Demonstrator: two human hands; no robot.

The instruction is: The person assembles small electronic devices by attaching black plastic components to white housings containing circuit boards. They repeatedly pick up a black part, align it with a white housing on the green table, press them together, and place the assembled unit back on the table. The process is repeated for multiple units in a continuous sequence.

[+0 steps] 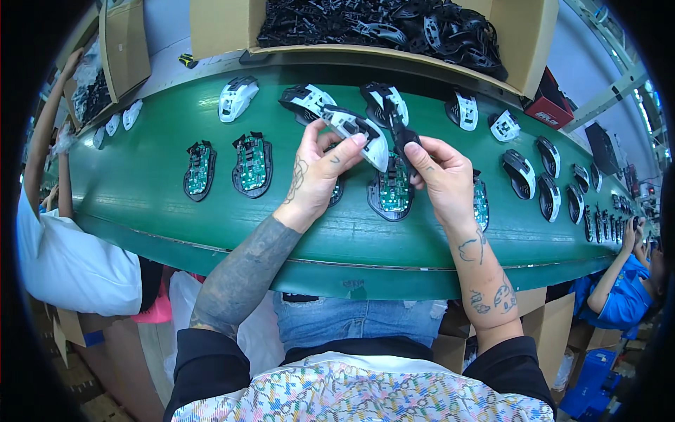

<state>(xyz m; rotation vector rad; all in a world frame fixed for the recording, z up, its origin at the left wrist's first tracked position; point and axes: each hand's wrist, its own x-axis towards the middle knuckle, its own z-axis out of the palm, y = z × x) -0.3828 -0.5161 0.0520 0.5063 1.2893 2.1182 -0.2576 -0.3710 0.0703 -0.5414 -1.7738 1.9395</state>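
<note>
Above the green belt, my left hand (318,176) grips a white and black computer mouse shell (376,151), tilted, with the thumb on its inner side. Closed around a slim black plastic part (396,125) is my right hand (444,176); the part is right beside the shell, and I cannot tell whether they touch. Under my hands lies a mouse base with a green circuit board (391,191); others are partly hidden by my hands. Two more mouse bases (252,167) lie to the left. White and black mouse shells (308,100) form a row beyond my hands.
A cardboard box (524,42) full of black plastic parts stands at the far side of the green belt (281,235). A red and black box (548,105) is to its right. More shells (519,172) lie rightward. People work at both sides.
</note>
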